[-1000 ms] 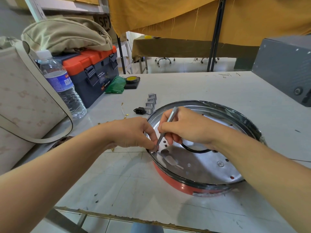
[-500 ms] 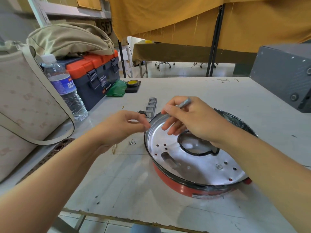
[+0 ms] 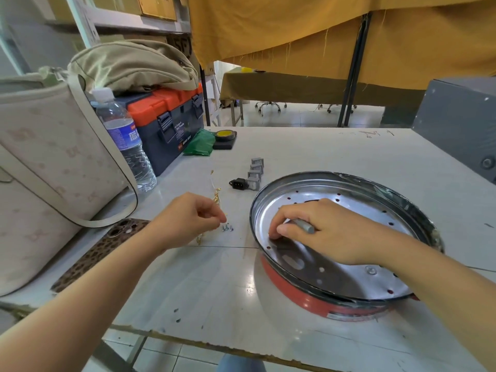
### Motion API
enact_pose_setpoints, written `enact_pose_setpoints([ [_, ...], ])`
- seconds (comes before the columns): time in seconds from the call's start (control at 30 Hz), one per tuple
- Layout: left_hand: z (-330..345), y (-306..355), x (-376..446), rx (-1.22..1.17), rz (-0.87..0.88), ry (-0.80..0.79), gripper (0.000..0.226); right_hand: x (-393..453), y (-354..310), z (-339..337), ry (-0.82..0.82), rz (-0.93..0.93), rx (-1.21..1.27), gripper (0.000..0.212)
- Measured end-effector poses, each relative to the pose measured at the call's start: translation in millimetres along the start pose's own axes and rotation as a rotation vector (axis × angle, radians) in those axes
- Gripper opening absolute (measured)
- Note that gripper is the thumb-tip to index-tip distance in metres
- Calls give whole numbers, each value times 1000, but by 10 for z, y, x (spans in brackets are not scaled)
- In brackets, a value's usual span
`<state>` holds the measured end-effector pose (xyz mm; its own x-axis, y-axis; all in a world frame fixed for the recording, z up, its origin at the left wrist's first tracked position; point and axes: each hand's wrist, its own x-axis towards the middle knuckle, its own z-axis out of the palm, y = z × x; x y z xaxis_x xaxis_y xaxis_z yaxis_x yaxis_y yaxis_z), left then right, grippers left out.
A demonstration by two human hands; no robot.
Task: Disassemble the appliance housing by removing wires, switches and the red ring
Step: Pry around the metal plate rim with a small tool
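While the housing (image 3: 341,237) sits near the front right of the table (image 3: 308,146), upside down with its shiny perforated base plate up and the red ring (image 3: 308,300) around its lower rim, the right hand (image 3: 330,232) rests inside the pan, fingers curled around a thin grey metal tool (image 3: 304,226), tip hidden under the fingers. Left hand (image 3: 188,220) hovers just left of the housing, fingertips pinched together over a small cluster of screws (image 3: 227,229); can't tell if it holds one. Judgement: sheet metal shell is light, stiff, slick, with thin edges that may cut; brace it by the outer rim. Red ring looks like plastic, so likely some flex; pry at the seam, not the middle. White label on the ring's front is too small to read. Phone in a leopard case (image 3: 102,251) lies by the left edge. Further back, mid-table: brass-coloured terminals on thin wire (image 3: 216,196), a black power socket (image 3: 237,183), and a row of grey switches (image 3: 256,170), all already out. Back left: water bottle (image 3: 123,140) with a blue label, text illegible; cream bag (image 3: 48,167); dark toolbox with orange lid (image 3: 166,122), printing blurred; khaki bag (image 3: 131,65) on top; green cloth (image 3: 200,143); tape roll (image 3: 224,135). Grey box (image 3: 461,124) at the back right corner.
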<state>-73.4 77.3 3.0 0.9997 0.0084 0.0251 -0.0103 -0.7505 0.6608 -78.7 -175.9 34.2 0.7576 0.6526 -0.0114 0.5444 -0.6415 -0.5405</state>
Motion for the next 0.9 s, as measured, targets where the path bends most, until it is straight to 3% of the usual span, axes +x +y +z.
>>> enact_pose_setpoints([
  [0.13, 34, -58, -9, 222, 36, -18, 30, 0, 19, 23, 17, 11, 24, 21],
  [0.43, 128, -90, 69, 349, 112, 19, 17, -3, 6, 22, 35, 5, 38, 21],
  [0.7, 131, -97, 121, 238, 94, 36, 18, -7, 15, 20, 36, 2, 48, 21],
  [0.9, 84, -1, 61, 58, 76, 163, 4, -34, 18, 10, 49, -3, 181, 21],
])
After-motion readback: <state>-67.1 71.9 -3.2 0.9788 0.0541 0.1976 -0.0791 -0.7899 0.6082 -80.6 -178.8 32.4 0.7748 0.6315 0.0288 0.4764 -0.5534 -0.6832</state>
